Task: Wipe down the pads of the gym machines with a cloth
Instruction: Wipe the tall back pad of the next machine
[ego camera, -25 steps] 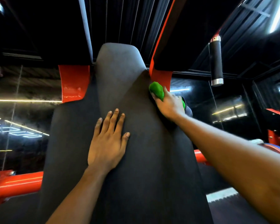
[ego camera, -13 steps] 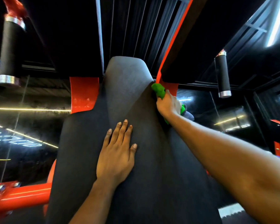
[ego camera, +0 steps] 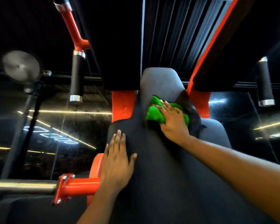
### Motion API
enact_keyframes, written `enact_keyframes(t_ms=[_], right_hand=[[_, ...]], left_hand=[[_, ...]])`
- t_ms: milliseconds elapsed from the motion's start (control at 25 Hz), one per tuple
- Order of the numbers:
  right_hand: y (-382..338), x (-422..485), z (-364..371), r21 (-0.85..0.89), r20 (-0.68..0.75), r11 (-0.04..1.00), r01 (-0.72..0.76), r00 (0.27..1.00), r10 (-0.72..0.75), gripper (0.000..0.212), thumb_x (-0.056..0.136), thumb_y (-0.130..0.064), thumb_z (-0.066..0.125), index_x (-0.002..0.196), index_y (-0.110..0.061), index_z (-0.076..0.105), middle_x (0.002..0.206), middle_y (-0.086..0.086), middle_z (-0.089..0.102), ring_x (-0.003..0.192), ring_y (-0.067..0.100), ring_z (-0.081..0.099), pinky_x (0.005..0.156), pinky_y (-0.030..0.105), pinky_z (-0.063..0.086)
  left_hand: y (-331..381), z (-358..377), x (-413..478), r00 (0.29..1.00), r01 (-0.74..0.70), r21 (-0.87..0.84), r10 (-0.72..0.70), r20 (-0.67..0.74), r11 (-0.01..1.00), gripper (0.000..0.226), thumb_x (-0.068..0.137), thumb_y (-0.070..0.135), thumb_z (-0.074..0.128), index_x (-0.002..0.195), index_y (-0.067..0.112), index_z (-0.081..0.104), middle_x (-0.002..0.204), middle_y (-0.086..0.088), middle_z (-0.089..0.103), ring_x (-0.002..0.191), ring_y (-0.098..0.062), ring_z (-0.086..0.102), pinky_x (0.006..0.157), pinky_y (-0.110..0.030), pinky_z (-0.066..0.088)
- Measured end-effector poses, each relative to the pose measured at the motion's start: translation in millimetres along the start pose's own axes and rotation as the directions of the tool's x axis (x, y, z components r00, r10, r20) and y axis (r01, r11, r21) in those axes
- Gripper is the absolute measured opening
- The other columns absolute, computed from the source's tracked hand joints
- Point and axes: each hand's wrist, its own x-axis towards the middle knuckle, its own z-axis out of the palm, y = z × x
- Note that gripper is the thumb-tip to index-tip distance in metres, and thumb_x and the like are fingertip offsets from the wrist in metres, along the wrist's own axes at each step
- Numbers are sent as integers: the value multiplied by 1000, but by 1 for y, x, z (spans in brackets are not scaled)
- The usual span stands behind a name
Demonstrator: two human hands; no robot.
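Dark gym hall with glossy black walls [ego camera: 81,130], thin light strips [ego camera: 68,112] mirrored in them. In the middle, the tall grey back pad [ego camera: 160,167] of a machine, narrowing to a rounded head near the top. High on that narrow neck, a bunched green cloth [ego camera: 153,113], pressed to the pad under the right hand [ego camera: 173,123]: fingers spread flat across the cloth, not curled round it. Lower and to the left, the left hand [ego camera: 116,160] resting flat on the pad's left edge, fingers straight and close together, holding nothing.

Close round the wiping spot: a red frame plate [ego camera: 123,105] just left of the pad's neck, a red upright [ego camera: 200,101] just right of it, and a black overhead housing [ego camera: 116,46] reaching down to the pad's head. Between cloth and red upright, a dark crumpled fold [ego camera: 194,120] touching the cloth; cannot tell what. Beside the left hand, a red disc [ego camera: 95,165] and a red flanged tube [ego camera: 78,186] bolted onto a steel bar [ego camera: 23,185] running off to the left. Farther left, a fan [ego camera: 21,66] on a black stand, blurred.

By count: one cloth, one pad, two hands, and two black handle grips [ego camera: 76,78] with chrome ends hanging from above, the nearer left of the pad on a red tube, the right grip [ego camera: 265,84] well off to the other side.
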Motion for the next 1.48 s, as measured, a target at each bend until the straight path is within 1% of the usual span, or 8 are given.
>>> enact_keyframes(t_ms=[320,600,800,1000,1160,1240,1360,1480], right_hand=[[-90,71,33,87,389,950,299,868,-309,50,75,-36,46,120,-34,67,114,4,71,112,29,61,99,35,42],[-91,14,7,262,176,961,-93,983,47,37,94,-38,55,129,-30,62,123,4,68,122,29,57,107,44,37],[-134,12,-13,737,443,350,-578,805,396,46,78,-62,64,116,-36,67,112,3,73,104,22,68,99,48,53],[-152,25,-25,731,682,89,-676,728,-75,54,95,-63,50,124,-18,61,121,11,67,108,23,63,101,40,51],[-93,5,-14,649,314,599,-469,882,351,42,99,-56,49,107,-21,70,107,-1,71,105,15,64,99,40,49],[-60,-31,7,332,167,903,-273,959,228,43,101,-43,50,139,-22,56,148,-2,52,142,16,41,121,40,28],[-41,-67,30,73,134,996,-46,990,36,59,105,-44,38,159,-27,23,168,-8,13,155,10,2,126,35,-3],[-47,-70,34,19,42,998,-58,997,57,59,105,-44,34,160,-27,22,168,-7,14,155,12,3,126,38,0]], left_hand=[[-4,14,-33,996,32,-43,-35,-86,999,72,100,52,28,159,13,16,168,0,10,154,-14,9,124,-34,8],[-3,-8,-26,998,36,-95,-31,54,995,66,101,45,38,157,15,22,167,4,13,154,-11,10,125,-32,11],[13,-73,-19,986,121,-363,-153,-61,924,40,101,43,40,132,21,53,120,3,63,113,-20,60,92,-40,48],[26,-88,17,961,269,-501,-191,201,822,86,85,67,61,154,32,24,143,1,48,130,-25,52,104,-49,45],[31,-100,48,903,392,-27,-390,-179,920,68,90,10,54,153,9,29,131,-18,51,117,-44,52,90,-55,45],[20,-102,79,894,388,157,-329,-303,908,66,85,4,54,149,7,37,129,-19,54,114,-43,51,88,-54,45],[8,-77,136,974,215,67,-219,52,974,54,86,14,50,139,17,55,136,-18,58,126,-43,51,102,-47,42],[9,-39,167,859,141,22,-133,495,990,73,88,46,41,157,26,29,163,-9,27,149,-38,24,122,-47,19]])
